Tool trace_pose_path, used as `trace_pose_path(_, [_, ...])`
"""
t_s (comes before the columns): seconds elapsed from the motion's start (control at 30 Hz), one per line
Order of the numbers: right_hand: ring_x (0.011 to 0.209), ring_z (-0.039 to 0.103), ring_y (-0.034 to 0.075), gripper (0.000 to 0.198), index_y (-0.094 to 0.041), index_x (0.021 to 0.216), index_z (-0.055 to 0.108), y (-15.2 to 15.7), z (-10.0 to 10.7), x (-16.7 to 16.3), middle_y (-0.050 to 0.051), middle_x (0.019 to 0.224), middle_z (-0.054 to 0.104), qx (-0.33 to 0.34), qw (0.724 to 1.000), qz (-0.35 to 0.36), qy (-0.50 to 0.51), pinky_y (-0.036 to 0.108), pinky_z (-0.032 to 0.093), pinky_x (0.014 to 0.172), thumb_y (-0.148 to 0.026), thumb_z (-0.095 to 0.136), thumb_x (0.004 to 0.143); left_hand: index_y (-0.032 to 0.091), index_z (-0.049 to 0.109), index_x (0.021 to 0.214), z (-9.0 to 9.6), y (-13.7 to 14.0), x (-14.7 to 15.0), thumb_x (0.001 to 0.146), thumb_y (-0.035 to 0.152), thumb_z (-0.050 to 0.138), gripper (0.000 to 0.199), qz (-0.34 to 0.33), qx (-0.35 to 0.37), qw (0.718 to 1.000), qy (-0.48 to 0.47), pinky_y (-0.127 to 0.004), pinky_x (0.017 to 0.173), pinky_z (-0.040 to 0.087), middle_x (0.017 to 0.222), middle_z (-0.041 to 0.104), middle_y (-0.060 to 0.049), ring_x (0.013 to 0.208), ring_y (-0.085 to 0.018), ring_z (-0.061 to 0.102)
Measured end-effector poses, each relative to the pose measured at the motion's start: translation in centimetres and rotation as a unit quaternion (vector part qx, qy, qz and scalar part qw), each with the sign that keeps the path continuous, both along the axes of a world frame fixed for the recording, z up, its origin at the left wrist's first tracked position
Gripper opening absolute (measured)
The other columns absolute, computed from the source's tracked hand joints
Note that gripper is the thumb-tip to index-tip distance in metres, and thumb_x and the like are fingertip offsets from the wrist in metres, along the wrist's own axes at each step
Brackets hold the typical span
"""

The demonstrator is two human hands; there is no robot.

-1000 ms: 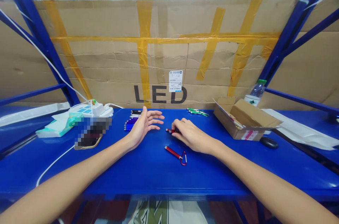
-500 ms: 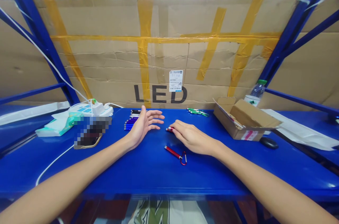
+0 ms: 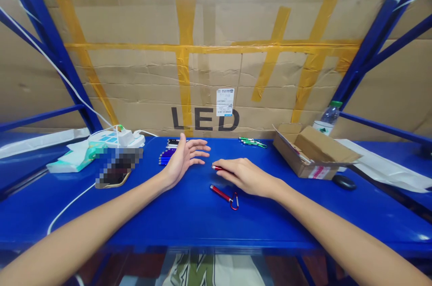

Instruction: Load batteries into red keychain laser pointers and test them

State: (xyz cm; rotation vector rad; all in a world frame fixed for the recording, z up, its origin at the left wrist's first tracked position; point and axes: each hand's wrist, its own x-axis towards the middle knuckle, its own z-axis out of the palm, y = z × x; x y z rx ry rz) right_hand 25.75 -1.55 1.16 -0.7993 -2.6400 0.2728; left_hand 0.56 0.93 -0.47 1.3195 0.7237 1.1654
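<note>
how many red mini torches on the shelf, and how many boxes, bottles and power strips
red torches: 2, one free, one under the right hand
cardboard box: 1
bottle: 1
power strip: 1
total: 5

Red mini torch (image 3: 221, 169), flat, part-covered

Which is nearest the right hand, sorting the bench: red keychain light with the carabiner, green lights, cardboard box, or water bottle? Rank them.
1. Red keychain light, just below the right hand.
2. Green lights, behind it.
3. Cardboard box, to its right.
4. Water bottle, far right corner.
</note>
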Motion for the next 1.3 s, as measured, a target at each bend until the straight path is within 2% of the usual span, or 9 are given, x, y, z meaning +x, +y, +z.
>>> trace_pose_path(0.13, [0.097,0.070,0.022,0.028,-0.022,0.129,0.061,-0.05,-0.12,-0.08,0.008,0.114,0.075,0.003,1.000,-0.023,0.021,0.034,0.052,0.087,-0.033,0.038,0.116,0.016,0.070,0.126,-0.06,0.05,-0.01,0.098,0.088,0.030,0.086,-0.006,-0.008,1.000,0.002,-0.038,0.090,0.057,0.127,0.073,-0.018,0.115,-0.031,0.070])
trace_pose_path(0.3, [0.103,0.072,0.023,0.027,-0.021,0.131,0.060,-0.21,-0.01,-0.05,0.010,0.120,0.075,0.012,1.000,-0.015,0.014,0.037,0.053,0.091,-0.027,0.041,0.114,0.016,0.071,0.125,-0.03,-0.01,0.05,0.098,0.088,0.030,0.087,-0.008,-0.011,1.000,0.000,-0.038,0.088,0.057,0.127,0.073,-0.018,0.113,-0.031,0.070])
trace_pose_path(0.6, [0.102,0.073,0.024,0.026,-0.020,0.128,0.062,-0.19,0.00,0.05,0.010,0.117,0.077,0.018,1.000,-0.019,-0.015,0.036,0.053,0.090,-0.026,0.042,0.113,0.016,0.072,0.124,-0.15,0.07,0.03,0.098,0.088,0.031,0.087,-0.015,-0.007,1.000,-0.009,-0.038,0.088,0.057,0.126,0.074,-0.018,0.113,-0.031,0.070])
trace_pose_path(1.1, [0.105,0.071,0.024,0.034,-0.022,0.141,0.057,-0.35,-0.11,0.11,0.011,0.118,0.073,0.028,0.999,0.004,-0.020,0.040,0.056,0.094,-0.022,0.041,0.111,0.017,0.072,0.123,0.11,-0.13,0.17,0.097,0.088,0.031,0.087,-0.009,-0.010,1.000,-0.008,-0.038,0.088,0.057,0.126,0.074,-0.018,0.111,-0.031,0.070])
trace_pose_path(1.3, [0.104,0.072,0.024,0.032,-0.021,0.139,0.059,-0.33,-0.05,0.12,0.011,0.117,0.074,0.026,0.999,0.001,-0.027,0.039,0.056,0.092,-0.023,0.043,0.111,0.015,0.073,0.123,0.03,-0.09,0.22,0.098,0.088,0.031,0.087,-0.004,-0.015,1.000,-0.014,-0.037,0.086,0.058,0.125,0.074,-0.019,0.111,-0.031,0.070])
